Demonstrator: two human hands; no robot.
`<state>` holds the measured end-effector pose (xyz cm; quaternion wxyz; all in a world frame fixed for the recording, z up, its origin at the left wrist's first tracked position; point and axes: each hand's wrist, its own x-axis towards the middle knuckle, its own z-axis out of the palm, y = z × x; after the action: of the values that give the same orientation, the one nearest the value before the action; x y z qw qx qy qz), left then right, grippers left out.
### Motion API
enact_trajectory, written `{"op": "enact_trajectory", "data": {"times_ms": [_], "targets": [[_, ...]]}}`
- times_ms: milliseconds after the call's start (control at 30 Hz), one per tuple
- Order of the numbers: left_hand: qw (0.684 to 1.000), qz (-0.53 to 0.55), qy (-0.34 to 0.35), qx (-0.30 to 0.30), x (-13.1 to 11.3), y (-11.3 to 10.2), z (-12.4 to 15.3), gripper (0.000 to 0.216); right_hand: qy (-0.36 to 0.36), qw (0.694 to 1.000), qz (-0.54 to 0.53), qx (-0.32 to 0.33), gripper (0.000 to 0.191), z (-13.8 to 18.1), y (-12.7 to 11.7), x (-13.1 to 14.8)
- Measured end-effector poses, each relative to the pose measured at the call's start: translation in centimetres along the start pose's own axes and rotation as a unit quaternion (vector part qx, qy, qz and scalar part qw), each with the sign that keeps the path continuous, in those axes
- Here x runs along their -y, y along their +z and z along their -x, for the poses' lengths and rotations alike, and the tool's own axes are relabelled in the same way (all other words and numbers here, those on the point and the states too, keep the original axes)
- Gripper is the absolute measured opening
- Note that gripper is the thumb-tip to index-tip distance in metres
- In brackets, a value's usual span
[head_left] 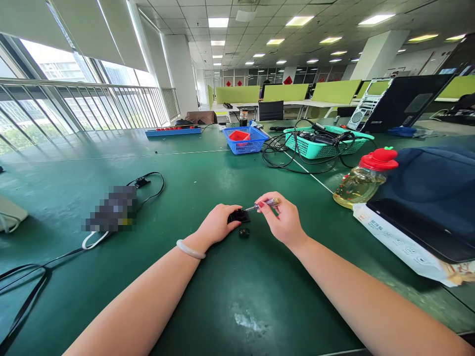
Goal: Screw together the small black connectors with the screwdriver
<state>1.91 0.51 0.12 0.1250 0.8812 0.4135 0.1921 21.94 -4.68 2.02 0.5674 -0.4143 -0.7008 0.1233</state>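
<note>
My left hand (217, 223) is closed around a small black square part (239, 215) and holds it down on the green table (208, 291). My right hand (282, 218) pinches a small screwdriver (266, 203) with a clear handle. Its metal tip points left, down onto the black part. A small round black piece (244, 232) lies on the table just in front of the part, between my two hands. A pale bangle (190, 249) circles my left wrist.
A bottle of yellow oil with a red cap (365, 180) lies on its side at the right, beside an induction cooker (415, 232) and a dark blue bag (434, 183). A blue basket (245, 140), a teal basket (326, 143) with cables, and a black cable (148, 185) lie farther off.
</note>
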Motion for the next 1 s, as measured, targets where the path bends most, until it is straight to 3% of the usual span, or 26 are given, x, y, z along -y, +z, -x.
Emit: {"op": "enact_trajectory", "data": {"times_ms": [200,300,400,500,633,733,867,1000], "targets": [[1.000,0.008,-0.012,-0.011,0.0,0.1,0.1,0.040,0.025,0.999,-0.006,0.045,0.017,-0.2,0.3,-0.8],[0.999,0.024,-0.007,-0.047,-0.3,-0.1,0.2,0.039,0.068,0.994,-0.069,0.046,0.019,-0.2,0.4,-1.0],[0.994,0.037,-0.010,-0.097,-0.5,-0.2,0.2,0.041,0.122,0.971,-0.203,-0.018,0.024,-0.4,0.6,-1.3],[0.990,0.015,-0.061,-0.129,-0.4,-0.2,0.2,0.046,0.153,0.938,-0.291,-0.110,0.027,-0.7,0.4,-2.0],[0.979,-0.089,-0.160,-0.092,0.1,0.0,0.4,0.048,0.193,0.916,-0.321,-0.144,0.032,-1.1,0.2,-3.0],[0.969,-0.151,-0.184,-0.059,0.2,0.1,0.6,0.041,0.212,0.913,-0.322,-0.134,0.034,-1.1,0.2,-3.3],[0.983,-0.095,-0.146,-0.059,0.1,0.1,0.4,0.035,0.221,0.903,-0.347,-0.126,0.037,-1.0,0.3,-3.2],[0.999,0.009,-0.038,-0.005,-0.2,-0.1,0.4,0.042,0.235,0.883,-0.384,-0.134,0.037,-1.2,0.1,-3.3]]}}
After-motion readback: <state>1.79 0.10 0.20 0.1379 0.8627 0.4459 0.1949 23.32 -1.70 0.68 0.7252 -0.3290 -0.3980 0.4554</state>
